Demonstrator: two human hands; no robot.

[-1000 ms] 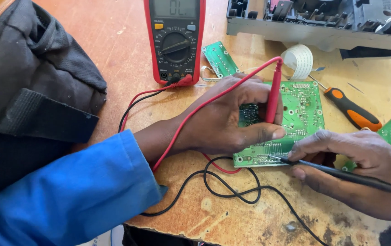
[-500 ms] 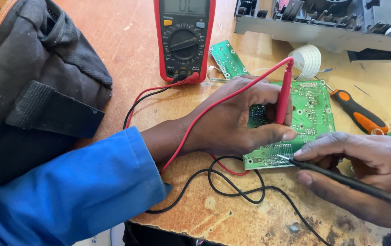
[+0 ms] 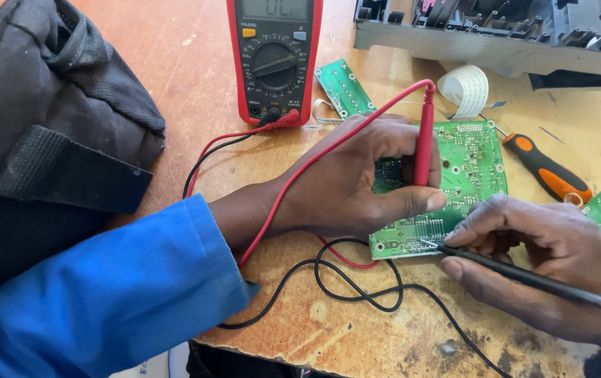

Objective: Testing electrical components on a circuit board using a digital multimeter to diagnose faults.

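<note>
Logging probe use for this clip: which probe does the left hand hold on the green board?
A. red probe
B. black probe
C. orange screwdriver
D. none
A: the left hand holds the red probe upright on the board; the right hand has the black probe.

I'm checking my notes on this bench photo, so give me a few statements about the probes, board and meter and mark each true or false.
1. The left hand holds the red probe upright on the green circuit board. True.
2. The right hand holds the orange screwdriver. False: it holds the black probe; the screwdriver lies on the table.
3. The red multimeter lies beyond the board. True.
4. The sleeve is green. False: it is blue.
</note>
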